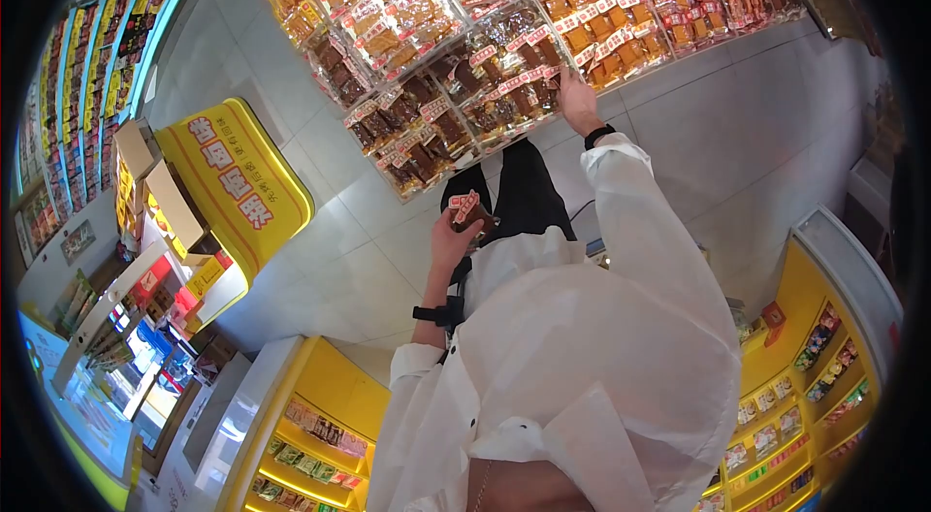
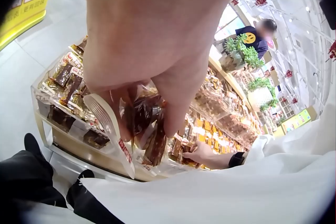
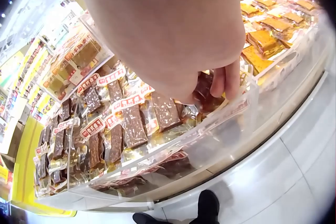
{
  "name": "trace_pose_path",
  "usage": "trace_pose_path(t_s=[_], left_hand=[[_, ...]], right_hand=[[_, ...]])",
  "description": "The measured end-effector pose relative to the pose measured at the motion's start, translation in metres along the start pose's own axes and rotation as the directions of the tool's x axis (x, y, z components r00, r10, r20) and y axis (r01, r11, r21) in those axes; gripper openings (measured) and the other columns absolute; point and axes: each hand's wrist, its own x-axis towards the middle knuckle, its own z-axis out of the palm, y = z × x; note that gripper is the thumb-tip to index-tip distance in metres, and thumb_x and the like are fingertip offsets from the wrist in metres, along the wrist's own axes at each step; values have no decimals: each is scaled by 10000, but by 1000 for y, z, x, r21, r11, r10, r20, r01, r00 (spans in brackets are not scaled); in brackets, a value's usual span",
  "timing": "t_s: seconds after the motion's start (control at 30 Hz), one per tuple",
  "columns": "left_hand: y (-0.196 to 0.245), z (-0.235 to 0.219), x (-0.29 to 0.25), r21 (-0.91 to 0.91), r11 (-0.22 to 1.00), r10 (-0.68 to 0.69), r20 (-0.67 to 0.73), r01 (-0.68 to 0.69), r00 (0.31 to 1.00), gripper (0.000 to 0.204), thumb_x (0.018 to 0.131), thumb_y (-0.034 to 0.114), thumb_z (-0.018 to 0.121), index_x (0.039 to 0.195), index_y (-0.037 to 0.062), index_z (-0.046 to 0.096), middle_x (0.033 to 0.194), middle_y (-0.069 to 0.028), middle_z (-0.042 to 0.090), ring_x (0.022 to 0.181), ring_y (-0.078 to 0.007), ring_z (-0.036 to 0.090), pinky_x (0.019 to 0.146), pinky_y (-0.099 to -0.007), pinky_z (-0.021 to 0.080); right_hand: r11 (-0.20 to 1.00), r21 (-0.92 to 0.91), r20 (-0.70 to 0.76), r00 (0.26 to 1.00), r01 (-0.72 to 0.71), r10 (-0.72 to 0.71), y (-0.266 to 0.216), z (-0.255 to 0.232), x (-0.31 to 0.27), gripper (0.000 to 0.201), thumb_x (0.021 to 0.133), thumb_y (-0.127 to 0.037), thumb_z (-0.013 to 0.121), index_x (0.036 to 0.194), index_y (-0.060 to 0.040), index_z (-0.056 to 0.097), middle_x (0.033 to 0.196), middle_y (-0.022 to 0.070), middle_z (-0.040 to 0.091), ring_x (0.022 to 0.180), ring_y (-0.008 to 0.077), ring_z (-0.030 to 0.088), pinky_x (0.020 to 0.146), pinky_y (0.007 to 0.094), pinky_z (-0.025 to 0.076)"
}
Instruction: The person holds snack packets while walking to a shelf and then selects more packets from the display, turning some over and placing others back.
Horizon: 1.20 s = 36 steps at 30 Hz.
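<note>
My left hand (image 1: 452,240) grips several brown vacuum-packed snack packets (image 1: 468,211) with red-and-white labels, held in front of my waist. The left wrist view shows dark glossy packets (image 2: 146,111) between its thumb and fingers. Forward and to the right, my right hand (image 1: 579,105) reaches over the front rim of a clear bin. There, in the right wrist view, the fingers (image 3: 231,79) pinch a dark brown snack packet (image 3: 203,88), partly hidden by the hand. Beside it in the same bin lie similar brown packets (image 3: 135,126) with red-and-white labels.
Bins of orange-brown packets (image 1: 599,25) adjoin on the right. The clear bin wall (image 3: 184,155) runs along the display's front. At left stands a yellow sign counter (image 1: 238,192); yellow shelves (image 1: 315,396) are behind me. Another person (image 2: 257,39) stands beyond a plant (image 2: 245,50).
</note>
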Motion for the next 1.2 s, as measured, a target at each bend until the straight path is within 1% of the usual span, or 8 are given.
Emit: trace_pose_path(t_s=[0.13, 0.2, 0.33, 0.47, 0.63, 0.87, 1.13, 1.2], left_hand=[[-1, -1, 2, 2, 1000, 19, -8, -19, 1000, 408, 757, 179, 786, 1090, 3, 628, 966, -102, 711, 868, -173, 679, 786, -312, 521], [-5, 0, 5, -25, 1000, 15, 0, -15, 1000, 406, 758, 178, 786, 1087, 0, 628, 966, -102, 711, 865, -173, 680, 785, -311, 521], [-4, 1, 7, -42, 999, 4, 15, -3, 1000, 407, 756, 177, 787, 1085, -1, 627, 964, -101, 711, 855, -174, 682, 779, -309, 524], [-1, 2, 6, -27, 1000, 14, 21, -14, 1000, 407, 758, 178, 785, 1088, 1, 628, 966, -99, 712, 854, -172, 682, 778, -308, 524], [3, 0, 4, -30, 999, -21, 14, 22, 1000, 405, 759, 190, 786, 1083, 2, 632, 966, -102, 713, 857, -176, 683, 780, -313, 521], [-6, -3, 2, -1, 1000, 23, -25, -23, 999, 408, 752, 213, 790, 1071, 7, 640, 955, -112, 713, 854, -200, 688, 780, -327, 518], [-9, -3, 2, -8, 999, 37, -37, -38, 999, 416, 749, 222, 794, 1073, 11, 640, 956, -113, 715, 849, -207, 691, 771, -326, 519], [-9, -4, 3, -17, 1000, 21, -28, -22, 999, 416, 751, 219, 793, 1077, 12, 639, 958, -111, 715, 851, -202, 691, 772, -323, 520]], right_hand=[[985, 171, -15, 1000, -14, 16, 0, -20, -15, 350, 876, -206, 619, 1138, -50, 447, 1022, 201, 600, 798, 404, 648, 646, 464, 538], [953, 304, -113, 993, 7, 28, 3, -25, -24, 317, 881, -247, 634, 1057, -58, 450, 989, 182, 602, 815, 396, 636, 674, 477, 518], [937, 346, -188, 982, 58, 8, 4, -31, -29, 341, 863, -272, 667, 1039, -68, 458, 955, 161, 600, 849, 373, 625, 710, 473, 500], [868, 493, -55, 993, -62, 102, -10, -24, -13, 416, 815, -320, 721, 1016, -76, 450, 942, 156, 580, 870, 362, 611, 728, 464, 489], [779, 626, 37, 999, -39, 20, -47, -8, 14, 450, 836, -384, 690, 1040, -69, 442, 1008, 181, 545, 926, 388, 577, 779, 475, 471], [817, 571, -95, 995, 82, -33, -94, -1, 39, 335, 889, -245, 622, 1106, -58, 448, 1057, 195, 511, 997, 398, 547, 815, 490, 461], [898, 440, -58, 998, 26, 0, -106, -8, 31, 346, 847, -99, 604, 1175, -110, 495, 1087, 205, 456, 1001, 400, 556, 798, 479, 509], [876, 466, -128, 989, 123, -70, -103, -6, 26, 376, 851, -102, 601, 1212, -112, 496, 1093, 192, 444, 985, 389, 562, 778, 488, 516]])
